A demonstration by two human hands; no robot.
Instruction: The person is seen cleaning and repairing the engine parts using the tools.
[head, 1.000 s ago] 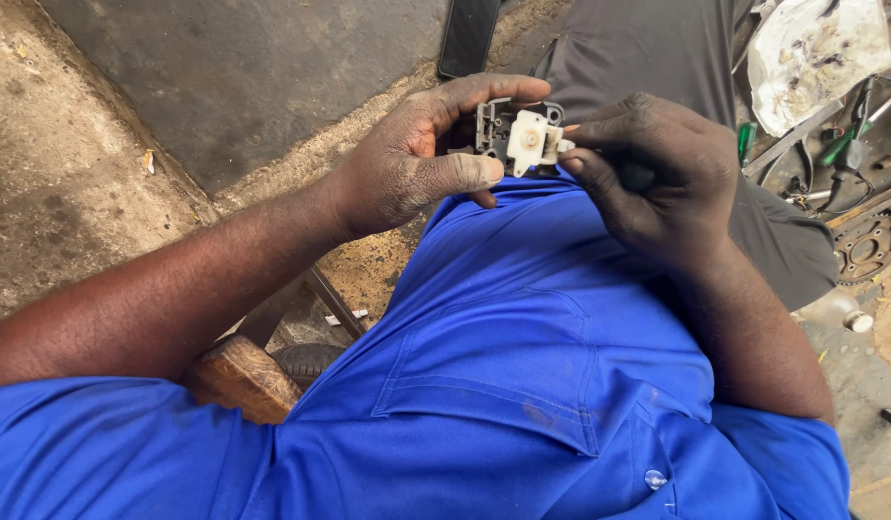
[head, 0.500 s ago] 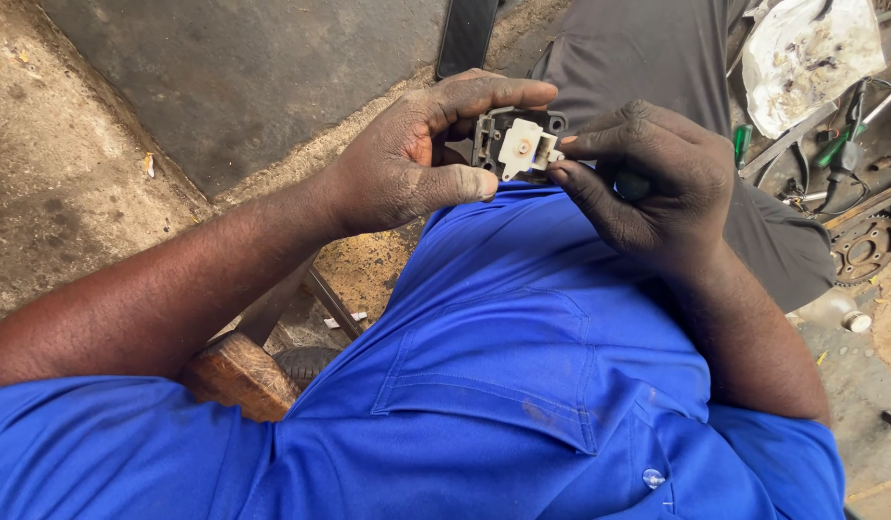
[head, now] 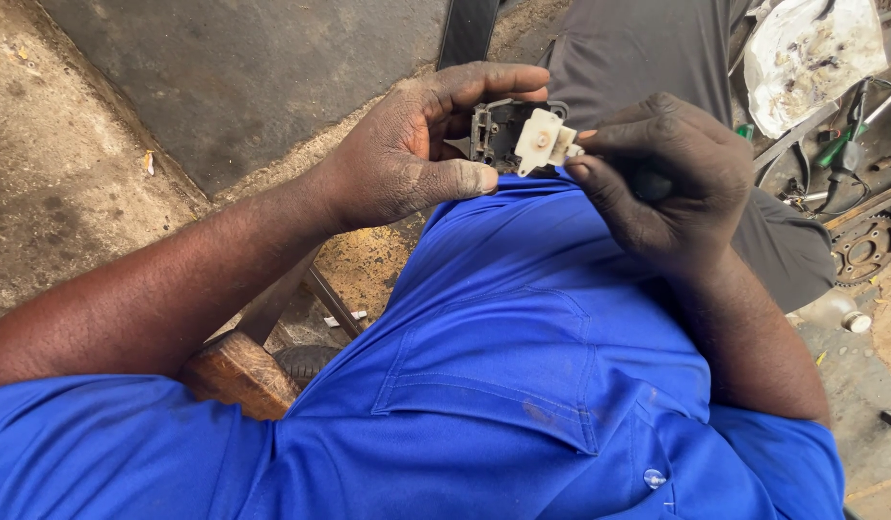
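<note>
above the blue shirt (head: pixel 523 318), left hand (head: pixel 417 154) fingers gripping small switch part (head: pixel 518 135), right hand (head: pixel 667 173) fingers pinching its cream piece (head: pixel 544 140)

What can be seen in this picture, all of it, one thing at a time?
small switch part: one, dark body with a cream piece on the front, held up between both hands
white cloth: one, stained, on the ground at top right
hand tools: a few, one with a green handle, below the cloth
toothed wheel: one, rusty metal, right edge
wooden seat: one, brown, its corner showing under the person
ground: grey concrete and sandy dirt
blue shirt: one, on the person
grey trousers: one pair, on the person
left hand: one, fingers around the part's body
right hand: one, fingers pinching the cream piece
</note>
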